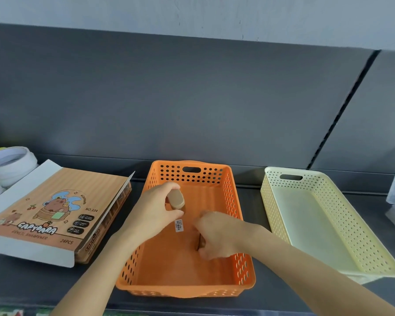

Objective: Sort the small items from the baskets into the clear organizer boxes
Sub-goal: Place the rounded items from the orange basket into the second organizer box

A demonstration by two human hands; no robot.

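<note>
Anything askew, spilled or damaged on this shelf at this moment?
Nothing looks spilled or broken. Only the capybara sharpener box, left of the orange basket, stands out: its lid sits ajar with white flaps sticking out. In the basket the left hand grips a small brown item and the right hand a dark item.

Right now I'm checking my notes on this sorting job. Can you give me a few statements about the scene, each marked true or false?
1. The left hand holds a small brown item over the orange basket. True.
2. The cream basket stands left of the orange basket. False: it stands to its right.
3. The right hand lies flat and open on the shelf. False: it grips a dark brown item inside the orange basket.
4. A pencil sharpener box lies left of the orange basket. True.
</note>
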